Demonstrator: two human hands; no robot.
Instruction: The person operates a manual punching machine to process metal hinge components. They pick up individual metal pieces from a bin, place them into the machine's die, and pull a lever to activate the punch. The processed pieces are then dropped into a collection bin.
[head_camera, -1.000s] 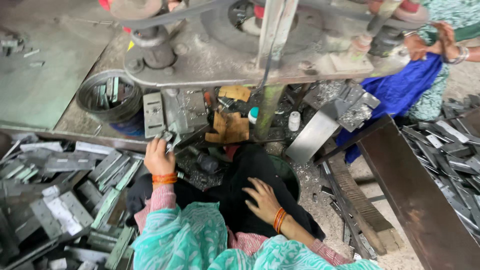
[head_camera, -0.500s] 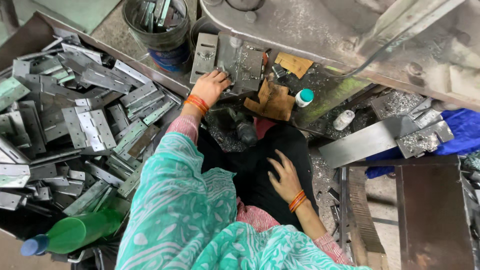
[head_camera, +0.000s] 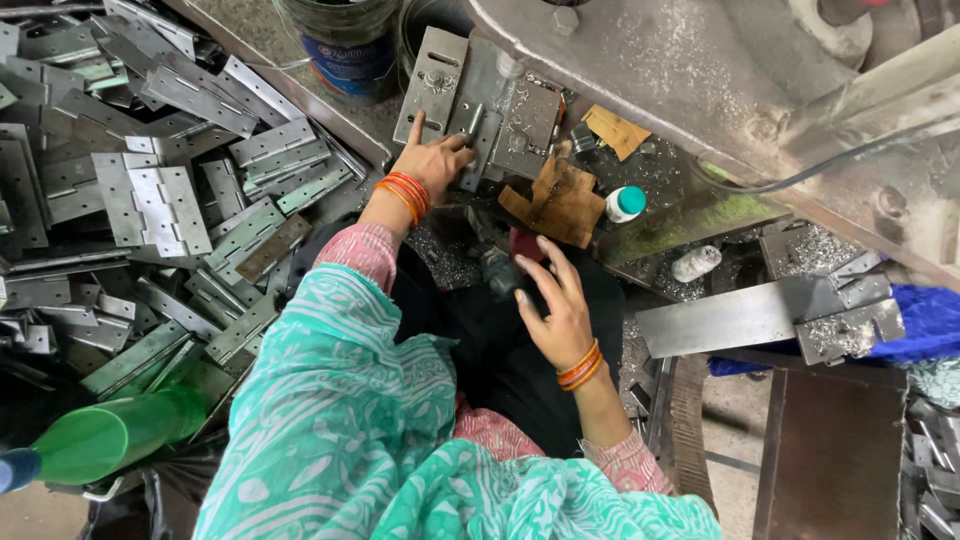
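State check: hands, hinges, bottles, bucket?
left hand: on metal plate, fingers spread
right hand: open, holding nothing, over lap
hinges: loose heap, mostly folded out flat
white bottle: capped, lying
green bottle: capped, lying
bucket: upright

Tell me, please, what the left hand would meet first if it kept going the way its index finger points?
The left hand already rests on the grey metal die plate; further along, probably the dark bucket, though depth is unclear.
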